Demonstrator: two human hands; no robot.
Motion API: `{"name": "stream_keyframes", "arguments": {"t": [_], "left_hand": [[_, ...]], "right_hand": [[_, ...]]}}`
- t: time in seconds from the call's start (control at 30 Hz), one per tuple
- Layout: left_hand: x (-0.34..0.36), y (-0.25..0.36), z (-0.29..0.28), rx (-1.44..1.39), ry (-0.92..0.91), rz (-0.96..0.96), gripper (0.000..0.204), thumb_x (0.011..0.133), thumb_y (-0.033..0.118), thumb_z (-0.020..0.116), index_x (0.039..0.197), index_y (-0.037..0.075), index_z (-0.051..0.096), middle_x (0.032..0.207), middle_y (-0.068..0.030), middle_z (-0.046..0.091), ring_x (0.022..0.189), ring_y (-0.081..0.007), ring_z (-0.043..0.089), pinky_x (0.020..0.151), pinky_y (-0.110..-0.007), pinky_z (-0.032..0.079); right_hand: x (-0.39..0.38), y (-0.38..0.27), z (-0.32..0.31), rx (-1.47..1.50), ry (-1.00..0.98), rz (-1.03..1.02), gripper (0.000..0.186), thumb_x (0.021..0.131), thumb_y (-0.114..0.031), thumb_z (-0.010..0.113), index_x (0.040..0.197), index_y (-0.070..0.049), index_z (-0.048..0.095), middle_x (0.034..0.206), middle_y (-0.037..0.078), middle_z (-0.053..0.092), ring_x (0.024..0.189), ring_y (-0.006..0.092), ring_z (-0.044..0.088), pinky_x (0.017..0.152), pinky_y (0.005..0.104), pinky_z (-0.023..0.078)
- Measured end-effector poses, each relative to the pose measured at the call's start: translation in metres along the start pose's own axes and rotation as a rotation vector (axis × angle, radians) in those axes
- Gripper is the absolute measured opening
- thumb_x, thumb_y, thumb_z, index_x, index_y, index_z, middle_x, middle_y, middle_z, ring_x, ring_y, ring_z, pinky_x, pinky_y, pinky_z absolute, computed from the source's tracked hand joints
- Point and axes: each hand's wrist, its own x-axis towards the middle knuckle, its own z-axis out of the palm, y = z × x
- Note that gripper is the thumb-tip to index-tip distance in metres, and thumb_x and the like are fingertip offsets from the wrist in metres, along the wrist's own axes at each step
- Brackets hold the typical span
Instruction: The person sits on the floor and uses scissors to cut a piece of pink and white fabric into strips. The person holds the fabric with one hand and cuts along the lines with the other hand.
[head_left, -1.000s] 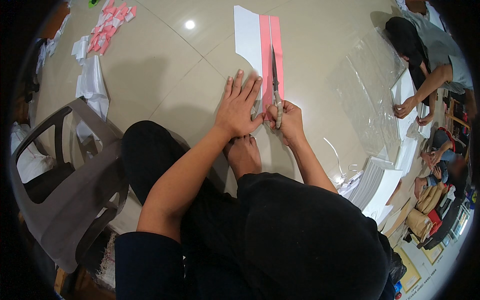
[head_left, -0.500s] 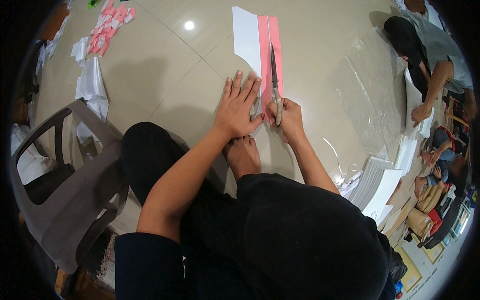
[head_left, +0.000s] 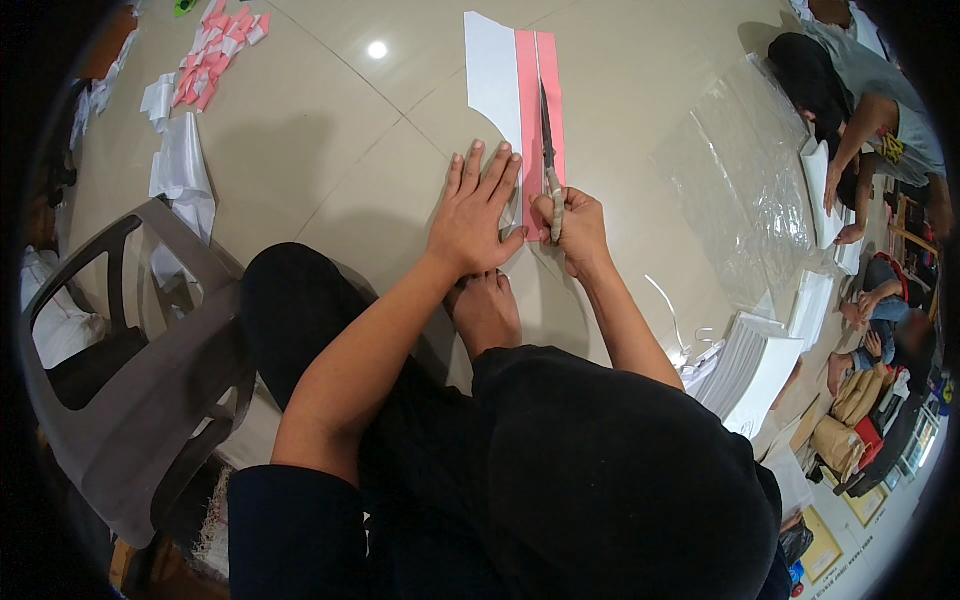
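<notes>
A white sheet (head_left: 493, 75) with a curved left edge lies on the tiled floor, joined along its right by a pink band (head_left: 527, 95). My left hand (head_left: 474, 215) rests flat on its lower left part, fingers spread. A pair of scissors (head_left: 549, 160) with wrapped, pale handles is gripped in my right hand (head_left: 580, 230). Its blades point away from me along a thin pale line inside the pink, with a pink strip (head_left: 556, 90) on their right side. My bare foot (head_left: 486, 315) stands just below the sheet.
Pink and white scraps (head_left: 215, 60) and white pieces (head_left: 182, 170) lie far left, near a grey plastic chair (head_left: 130, 380). Clear plastic film (head_left: 740, 180) and a stack of white sheets (head_left: 745, 375) are on the right. Another person (head_left: 880, 100) bends over white material there.
The scissors and my right hand have shifted slightly away from me along the pink band. My left hand stays put. At the right, the other person's arms and the white material have moved.
</notes>
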Motion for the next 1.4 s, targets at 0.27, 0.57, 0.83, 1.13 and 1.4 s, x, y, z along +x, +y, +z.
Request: {"name": "stream_keyframes", "arguments": {"t": [0.27, 0.57, 0.83, 1.13, 1.4], "left_hand": [[0.000, 0.000, -0.001, -0.013, 0.004, -0.003, 0.108, 0.089, 0.050, 0.075, 0.178, 0.008, 0.031, 0.186, -0.0148, 0.026, 0.172, -0.0459, 0.016, 0.140, -0.063, 0.009], [0.000, 0.002, -0.003, -0.019, -0.013, -0.013, 0.110, 0.089, 0.050, 0.075, 0.179, 0.010, 0.028, 0.187, -0.0142, 0.024, 0.173, -0.0453, 0.013, 0.140, -0.063, 0.007], [0.000, 0.001, -0.001, -0.019, 0.009, -0.006, 0.107, 0.089, 0.049, 0.074, 0.178, 0.009, 0.030, 0.186, -0.0156, 0.028, 0.172, -0.0461, 0.015, 0.140, -0.063, 0.009], [0.001, 0.001, -0.001, -0.014, 0.008, -0.004, 0.107, 0.089, 0.049, 0.074, 0.179, 0.010, 0.031, 0.186, -0.0154, 0.027, 0.172, -0.0463, 0.016, 0.140, -0.063, 0.009], [0.001, 0.001, 0.000, -0.007, 0.000, -0.010, 0.106, 0.089, 0.051, 0.071, 0.178, 0.009, 0.031, 0.186, -0.0142, 0.026, 0.172, -0.0453, 0.014, 0.140, -0.062, 0.008]], "right_hand": [[0.000, -0.002, 0.002, -0.024, 0.002, 0.004, 0.025, 0.097, -0.017, 0.087, 0.093, -0.003, 0.067, 0.073, 0.000, 0.064, 0.054, 0.0093, 0.056, 0.050, 0.0253, 0.048], [0.005, -0.015, 0.007, 0.012, 0.003, -0.006, 0.026, 0.096, -0.019, 0.088, 0.092, -0.004, 0.067, 0.074, 0.002, 0.065, 0.052, 0.0096, 0.056, 0.050, 0.0259, 0.047], [0.012, -0.013, 0.005, 0.014, -0.006, -0.015, 0.026, 0.096, -0.016, 0.088, 0.093, -0.003, 0.066, 0.076, 0.002, 0.065, 0.057, 0.0124, 0.059, 0.052, 0.0292, 0.050], [0.010, -0.017, 0.005, -0.002, -0.013, -0.017, 0.023, 0.095, -0.014, 0.086, 0.093, -0.003, 0.066, 0.075, 0.003, 0.066, 0.057, 0.0115, 0.058, 0.053, 0.0290, 0.049], [0.018, -0.029, 0.007, -0.020, -0.017, -0.026, 0.023, 0.096, -0.016, 0.085, 0.094, -0.002, 0.066, 0.075, 0.003, 0.065, 0.058, 0.0108, 0.057, 0.054, 0.0279, 0.049]]}}
